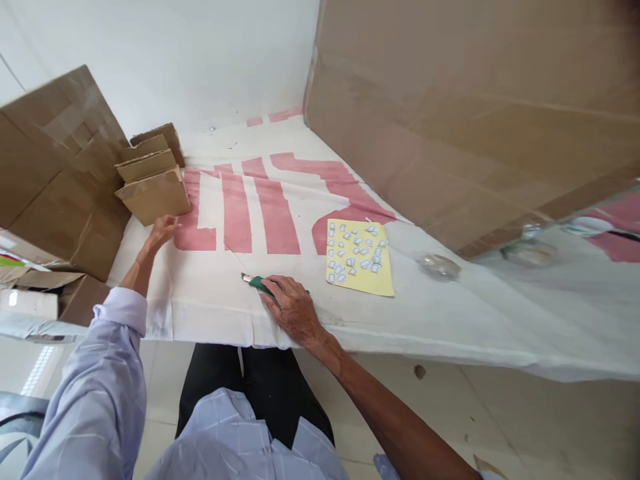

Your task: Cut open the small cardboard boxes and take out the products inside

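My right hand (294,308) lies low over the table near its front edge, its fingers closed round a green-handled utility knife (257,283). The knife's blade end points left. At the left, my left hand (164,230) is beside the lower front of a small open cardboard box (156,197) with raised flaps. Its fingertips are pinched together; whether something small is between them is too fine to make out. To the right of my right hand, a yellow sheet (367,288) lies flat with many small white-and-grey pieces scattered on it.
A white cloth with pink print (280,227) covers the table. One large carton (470,127) stands at the right, another (65,173) at the left. A roll of clear tape (440,267) lies by the right carton. An opened carton (83,300) sits at lower left.
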A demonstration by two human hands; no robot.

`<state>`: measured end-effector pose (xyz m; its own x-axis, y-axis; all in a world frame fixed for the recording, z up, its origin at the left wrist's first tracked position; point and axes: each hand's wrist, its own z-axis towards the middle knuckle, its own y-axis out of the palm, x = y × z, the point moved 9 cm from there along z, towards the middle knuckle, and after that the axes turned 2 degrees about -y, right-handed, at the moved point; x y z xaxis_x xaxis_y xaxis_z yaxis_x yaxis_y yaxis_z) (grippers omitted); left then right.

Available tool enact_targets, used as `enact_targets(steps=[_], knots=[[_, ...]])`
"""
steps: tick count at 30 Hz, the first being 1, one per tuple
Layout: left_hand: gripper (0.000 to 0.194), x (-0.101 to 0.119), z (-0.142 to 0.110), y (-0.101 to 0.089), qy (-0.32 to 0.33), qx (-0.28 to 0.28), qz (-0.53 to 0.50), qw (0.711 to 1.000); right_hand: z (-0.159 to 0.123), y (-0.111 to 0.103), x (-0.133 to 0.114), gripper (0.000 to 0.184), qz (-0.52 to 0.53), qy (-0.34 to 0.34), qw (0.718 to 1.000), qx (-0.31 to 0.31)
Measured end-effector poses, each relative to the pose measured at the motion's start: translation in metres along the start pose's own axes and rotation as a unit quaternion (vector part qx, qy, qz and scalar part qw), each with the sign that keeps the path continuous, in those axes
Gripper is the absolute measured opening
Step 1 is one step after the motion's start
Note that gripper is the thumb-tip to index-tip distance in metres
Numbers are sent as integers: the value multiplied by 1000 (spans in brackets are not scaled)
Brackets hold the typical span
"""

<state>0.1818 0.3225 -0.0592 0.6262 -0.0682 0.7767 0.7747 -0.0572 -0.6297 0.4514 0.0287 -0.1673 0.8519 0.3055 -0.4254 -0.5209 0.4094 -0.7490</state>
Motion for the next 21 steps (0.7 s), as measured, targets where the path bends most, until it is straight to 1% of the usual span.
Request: enact_targets(steps=[2, 3, 5, 6, 8, 10, 11, 13, 15, 16, 18, 20, 21], knots=[[14, 6, -35, 4, 27, -14, 29, 999, -4, 0, 2, 34, 2, -5, 1000, 15], [20, 8, -54, 4, 41, -15, 41, 998, -6, 0, 3, 33, 2, -6, 1000, 24], [35, 7, -96, -4, 62, -14, 62, 996, -10, 1, 6, 32, 1, -10, 999, 40], [40, 6, -116, -13, 74, -8, 74, 994, -11, 2, 7, 32, 1, -13, 999, 46], [43, 9, -156, -42, 128, 22, 130, 983, -13, 3, 8, 31, -2, -22, 998, 52], [41, 14, -189, -85, 181, 83, 208, 958, -14, 4, 7, 31, -8, -31, 998, 55], [41, 14, -202, -108, 190, 117, 240, 945, -14, 4, 7, 30, -12, -33, 998, 56], [40, 7, -219, -156, 169, 174, 289, 926, -13, 4, 7, 29, -14, -35, 998, 58], [43, -8, -227, -195, 107, 203, 328, 917, -13, 3, 7, 29, -13, -33, 998, 59], [48, -18, -230, -211, 66, 208, 343, 914, -12, 4, 7, 29, -13, -32, 998, 59], [62, -42, -236, -233, -17, 204, 366, 908, -12, 5, 8, 28, -12, -32, 998, 55], [77, -65, -241, -245, -75, 185, 374, 906, -11, 5, 8, 28, -12, -32, 998, 51], [84, -75, -243, -247, -90, 171, 372, 908, -11, 6, 9, 28, -12, -32, 998, 50]])
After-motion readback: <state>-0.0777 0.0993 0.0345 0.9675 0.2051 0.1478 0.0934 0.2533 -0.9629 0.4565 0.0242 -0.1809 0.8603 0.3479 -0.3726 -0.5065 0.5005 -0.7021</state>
